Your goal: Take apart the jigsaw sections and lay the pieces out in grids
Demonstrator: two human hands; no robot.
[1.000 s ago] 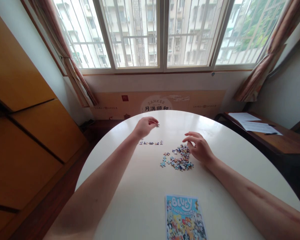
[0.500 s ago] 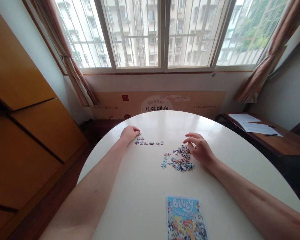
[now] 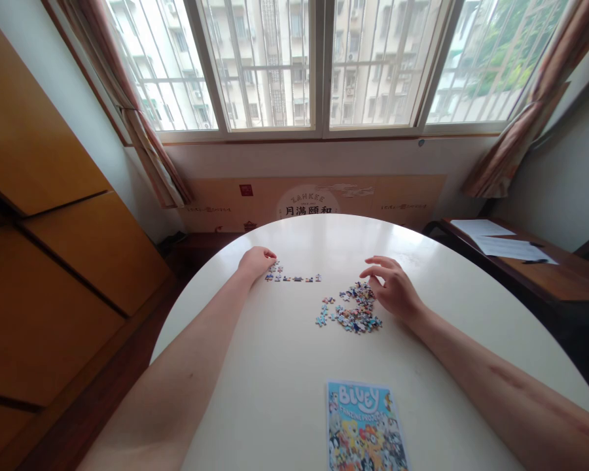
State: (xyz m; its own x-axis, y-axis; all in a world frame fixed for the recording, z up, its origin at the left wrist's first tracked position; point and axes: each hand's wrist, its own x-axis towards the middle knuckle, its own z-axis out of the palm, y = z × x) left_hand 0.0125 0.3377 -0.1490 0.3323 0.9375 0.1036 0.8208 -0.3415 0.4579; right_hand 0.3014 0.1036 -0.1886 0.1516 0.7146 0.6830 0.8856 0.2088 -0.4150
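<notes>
My left hand is at the far left of the table, its fingers pinched on a small jigsaw piece at the top of a group of laid-out pieces. Below its fingertips, a row of jigsaw pieces runs to the right, some of them with gaps between. My right hand hovers by the upper right edge of a loose pile of jigsaw pieces. Its fingers are bent but apart, and I see nothing between them. A few loose pieces lie at the pile's left side.
A blue picture sheet headed "Bluey" lies near me on the round white table. Beyond the right edge stands a brown side table with papers and pens. Wooden cabinets stand on the left.
The view has tilted very slightly. Both hands stay almost where they were, with the right fingers shifted only a little.
</notes>
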